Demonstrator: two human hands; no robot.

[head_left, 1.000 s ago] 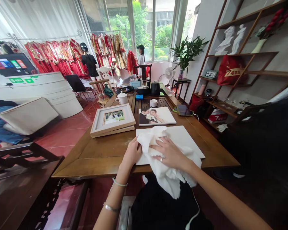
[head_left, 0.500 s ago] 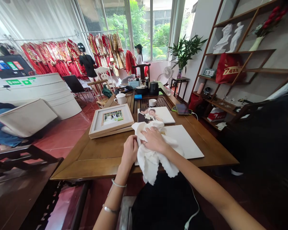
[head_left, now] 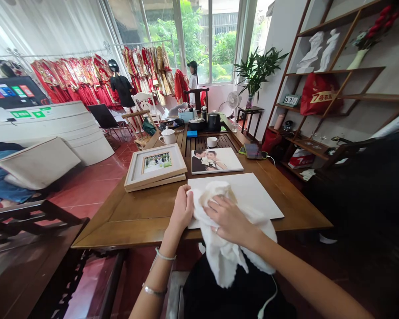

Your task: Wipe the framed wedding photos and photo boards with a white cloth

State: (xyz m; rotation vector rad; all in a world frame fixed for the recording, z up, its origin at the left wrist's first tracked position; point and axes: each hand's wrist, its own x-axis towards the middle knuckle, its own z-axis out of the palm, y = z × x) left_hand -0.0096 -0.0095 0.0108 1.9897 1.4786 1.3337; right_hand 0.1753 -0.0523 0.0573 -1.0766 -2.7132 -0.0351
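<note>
A white towel (head_left: 252, 239) is bunched under my right hand (head_left: 231, 219), whose fingers press it down on a white panel (head_left: 256, 195). Part of the towel hangs over the table's front edge towards my lap. A small yellowish patch shows at the towel's far side; I cannot make out what it is. My left hand (head_left: 182, 206) is closed on the panel's left edge, its thumb beside the towel. Just beyond the panel lies a photo panel of a couple (head_left: 216, 160). Left of that, a light wooden picture frame (head_left: 156, 165) rests on another frame.
A white cup (head_left: 212, 141), a lidded white mug (head_left: 167, 136) and a phone (head_left: 252, 151) with a cable stand farther back on the wooden table (head_left: 119, 221). A dark chair (head_left: 29, 235) is at the left. Other people are at the left, right and back.
My right hand has drawn the towel nearer to me and to the right, uncovering the panel's far left part. My left hand stays at the panel's left edge.
</note>
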